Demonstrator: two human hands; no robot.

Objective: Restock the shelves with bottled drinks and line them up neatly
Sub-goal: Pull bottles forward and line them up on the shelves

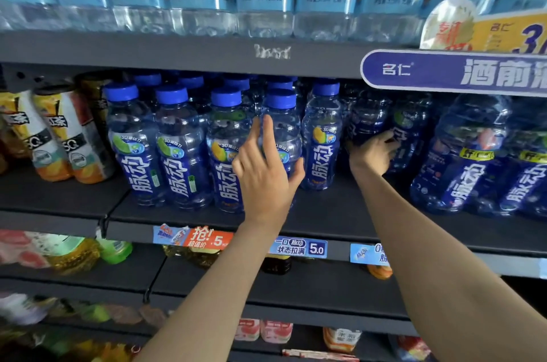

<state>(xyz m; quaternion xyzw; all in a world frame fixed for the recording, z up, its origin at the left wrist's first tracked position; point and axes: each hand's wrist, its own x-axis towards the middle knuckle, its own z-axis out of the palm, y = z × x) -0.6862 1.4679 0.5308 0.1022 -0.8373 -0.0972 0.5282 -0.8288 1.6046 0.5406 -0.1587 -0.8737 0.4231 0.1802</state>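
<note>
In front of you the dark middle shelf [340,213] carries a front row of blue-capped drink bottles, with larger blue bottles [461,154] at its right end. Your left hand [266,172] wraps its grip around the fourth blue-capped bottle [281,125], forefinger raised up its side. Your right hand [374,151] reaches deeper, fingers curled onto a shadowed dark bottle [367,119].

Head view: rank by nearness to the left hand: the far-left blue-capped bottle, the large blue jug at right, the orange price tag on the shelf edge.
1. Orange price tag, just below-left of the left hand.
2. Far-left blue-capped bottle, leftward.
3. Large blue jug, far right.
</note>
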